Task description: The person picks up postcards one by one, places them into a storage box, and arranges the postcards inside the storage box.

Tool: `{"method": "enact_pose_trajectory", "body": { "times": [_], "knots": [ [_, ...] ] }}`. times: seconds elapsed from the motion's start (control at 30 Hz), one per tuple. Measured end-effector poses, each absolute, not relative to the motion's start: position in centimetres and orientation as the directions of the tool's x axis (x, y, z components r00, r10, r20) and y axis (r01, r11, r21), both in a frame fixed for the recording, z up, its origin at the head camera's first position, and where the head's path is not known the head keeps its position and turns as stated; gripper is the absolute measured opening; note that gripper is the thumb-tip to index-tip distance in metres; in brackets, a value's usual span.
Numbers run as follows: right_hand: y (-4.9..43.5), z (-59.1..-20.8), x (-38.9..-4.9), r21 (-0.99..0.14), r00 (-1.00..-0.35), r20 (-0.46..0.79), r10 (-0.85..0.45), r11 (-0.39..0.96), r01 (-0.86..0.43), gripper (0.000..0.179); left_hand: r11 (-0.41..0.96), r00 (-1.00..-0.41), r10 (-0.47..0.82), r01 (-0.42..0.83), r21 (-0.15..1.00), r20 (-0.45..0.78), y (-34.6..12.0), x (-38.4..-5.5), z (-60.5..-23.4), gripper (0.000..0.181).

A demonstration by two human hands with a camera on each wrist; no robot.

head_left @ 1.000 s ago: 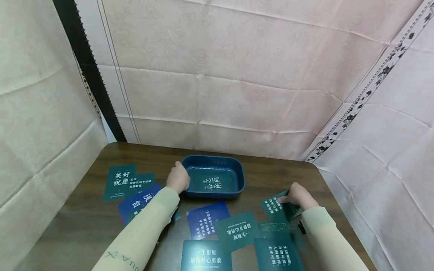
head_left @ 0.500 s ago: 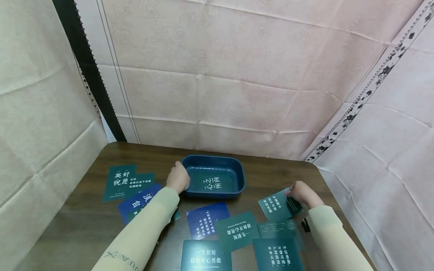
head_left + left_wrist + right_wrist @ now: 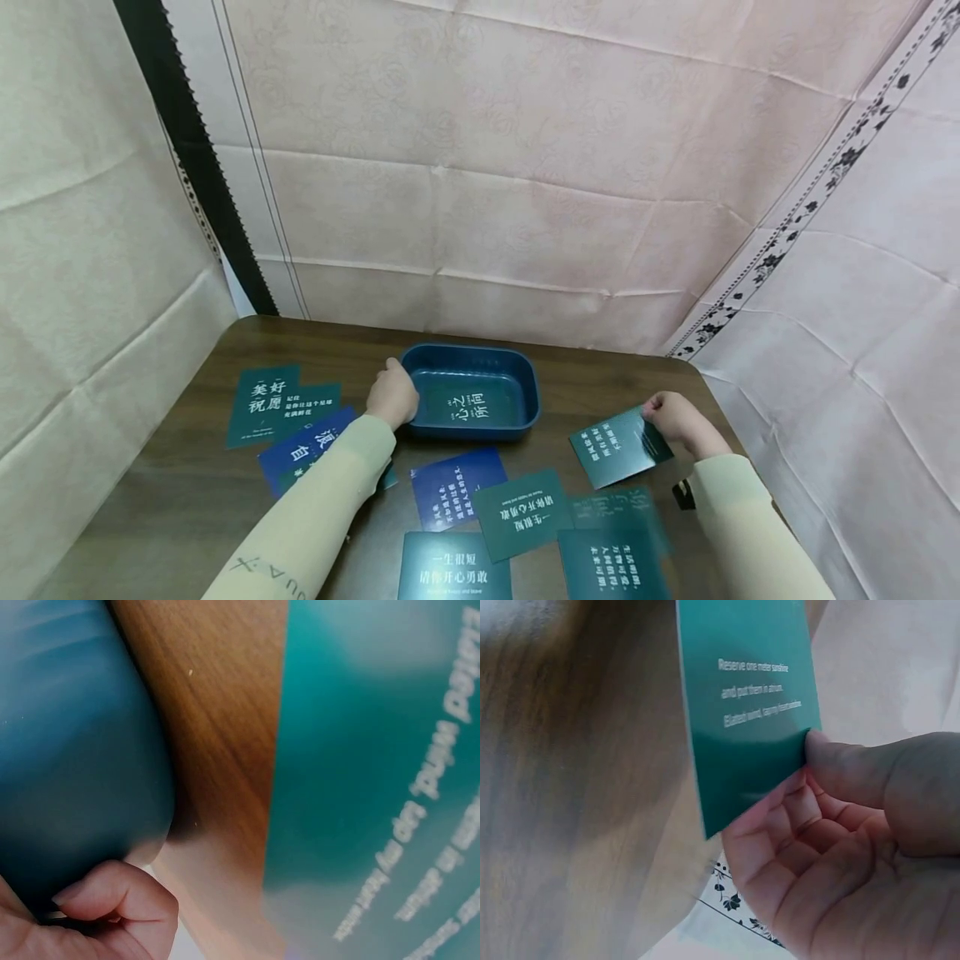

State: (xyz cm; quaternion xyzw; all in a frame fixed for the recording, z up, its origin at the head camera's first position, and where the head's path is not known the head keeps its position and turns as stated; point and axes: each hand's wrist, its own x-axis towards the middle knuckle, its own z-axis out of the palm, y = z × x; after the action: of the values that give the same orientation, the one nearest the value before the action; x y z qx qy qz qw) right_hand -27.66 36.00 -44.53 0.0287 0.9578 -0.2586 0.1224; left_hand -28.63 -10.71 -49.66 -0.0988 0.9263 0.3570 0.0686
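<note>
My left hand [image 3: 393, 395] grips the left rim of a dark blue plastic tray [image 3: 474, 433] at the back of the table. In the left wrist view the thumb lies over the tray's edge [image 3: 90, 757]. A green card with white lettering [image 3: 477, 406] lies inside the tray. At the right, my right hand [image 3: 681, 425] pinches a dark green printed card [image 3: 611, 448] by its far right edge, between thumb and curled fingers. The right wrist view shows that card [image 3: 750, 712] raised off the wood and tilted, with small English text on it.
Several overlapping cards lie at the front, among them a blue card [image 3: 453, 490] and a green card [image 3: 525, 512]. More cards, such as a green one [image 3: 258, 417], lie left of my left arm. Pale cloth [image 3: 480, 208] hangs behind the brown table [image 3: 180, 467].
My right hand has lifted the green card away from the cards beneath it and moved slightly right. My left hand and the tray have stayed in place.
</note>
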Motion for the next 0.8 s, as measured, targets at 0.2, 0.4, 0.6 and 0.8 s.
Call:
{"method": "enact_pose_trajectory", "body": {
  "times": [0.2,0.4,0.6,0.8],
  "knots": [
    [36.2,-44.0,-28.0,-0.58,-0.985,-0.174,0.007,0.807,0.109,0.018,0.732,-0.974,-0.13,-0.222,0.645,-0.188,-10.8,-28.5,-49.6,0.067],
    [36.1,-43.7,-28.2,-0.633,-0.994,-0.092,0.062,0.767,0.106,0.022,0.726,-0.972,-0.132,-0.229,0.649,-0.196,-10.8,-28.4,-49.6,0.067],
    [35.5,-43.3,-28.6,-0.721,-0.987,0.025,0.158,0.687,0.092,0.03,0.721,-0.971,-0.136,-0.234,0.652,-0.198,-10.8,-28.4,-49.5,0.067],
    [33.9,-43.1,-29.0,-0.798,-0.967,0.09,0.237,0.598,0.072,0.034,0.724,-0.971,-0.131,-0.23,0.651,-0.198,-10.8,-28.4,-49.5,0.067]
  ]
}}
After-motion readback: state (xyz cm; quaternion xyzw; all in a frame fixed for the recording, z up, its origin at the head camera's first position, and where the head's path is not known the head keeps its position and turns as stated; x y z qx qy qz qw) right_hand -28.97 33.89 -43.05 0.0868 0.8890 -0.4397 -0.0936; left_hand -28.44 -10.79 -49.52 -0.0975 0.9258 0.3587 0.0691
